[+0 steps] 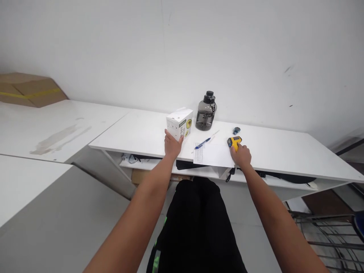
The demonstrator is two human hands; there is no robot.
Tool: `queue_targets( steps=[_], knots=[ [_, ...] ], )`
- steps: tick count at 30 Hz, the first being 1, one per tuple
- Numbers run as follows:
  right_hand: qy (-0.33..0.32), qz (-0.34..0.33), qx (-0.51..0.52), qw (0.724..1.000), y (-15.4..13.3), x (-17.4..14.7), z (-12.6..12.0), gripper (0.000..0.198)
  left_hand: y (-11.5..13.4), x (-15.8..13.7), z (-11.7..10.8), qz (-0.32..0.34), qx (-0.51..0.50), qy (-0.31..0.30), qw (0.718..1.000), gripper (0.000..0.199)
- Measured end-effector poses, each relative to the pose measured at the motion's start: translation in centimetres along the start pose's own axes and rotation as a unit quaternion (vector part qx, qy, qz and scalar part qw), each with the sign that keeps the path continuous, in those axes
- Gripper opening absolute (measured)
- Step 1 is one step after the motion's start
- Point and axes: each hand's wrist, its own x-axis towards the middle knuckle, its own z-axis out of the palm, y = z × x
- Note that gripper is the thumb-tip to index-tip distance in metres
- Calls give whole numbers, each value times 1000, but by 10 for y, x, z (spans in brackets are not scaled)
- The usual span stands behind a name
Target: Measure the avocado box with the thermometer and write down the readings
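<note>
In the head view, I am reaching forward with both arms (145,204), angling them over a long white desk (284,151). My left hand (173,145) is gripping a white box (176,124) printed with avocados, curling around its lower near corner; whether the box is resting fully on the desk, I cannot tell. My right hand (241,154) is clasping the lower part of a yellow handheld device (234,142) beside the right edge of a paper sheet (217,154). A blue pen (203,143) is lying at the sheet's upper left, while a tinted bottle (204,115) is standing behind it, near a pale, scuffed wall (142,57). A shelf (209,171) is running beneath the desk. At far left, a cardboard box (31,91) is sitting on a smeared second desk (93,115); at lower right, a wire rack (332,244) is showing.
</note>
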Motion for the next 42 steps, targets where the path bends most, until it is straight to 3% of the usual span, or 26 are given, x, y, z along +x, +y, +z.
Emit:
queue_targets(
  steps=[7,9,12,15,18,20,22,24,25,28,30,34,36,42],
  knots=[
    [-2,-9,-31,999,3,14,2,56,-1,1,10,1,68,25,997,99],
    [35,-63,-81,994,0,14,0,53,-1,0,10,0,98,30,995,97],
    [81,-207,-138,965,-24,15,-6,58,2,0,7,-20,133,6,991,93],
    [-20,-322,-149,935,-66,20,-7,66,3,3,2,-51,145,-28,988,91],
    [-136,-368,-140,909,-103,26,-1,55,-2,13,1,-59,164,-54,983,93],
    [-154,-389,-111,901,-113,27,8,44,-8,23,2,-37,189,-74,978,92],
    [-125,-374,-33,918,-113,22,18,36,-14,32,3,-8,204,-91,975,91],
    [-78,-303,124,942,-108,14,27,33,-19,38,5,4,208,-95,973,92],
    [-62,-255,221,939,-106,9,31,33,-20,40,5,7,208,-97,973,93],
    [-50,-124,463,876,-102,1,35,33,-20,42,6,3,207,-113,972,95],
    [-41,-68,536,840,-101,-1,34,40,-19,41,5,-5,202,-121,972,93],
    [-95,-56,586,803,-103,-1,29,47,-15,38,1,-2,183,-113,977,93],
    [-122,-65,584,800,-104,-2,27,47,-13,37,-1,0,176,-112,978,92],
    [-114,-77,496,857,-104,-3,24,35,-11,37,-2,-8,163,-114,980,90]
  ],
)
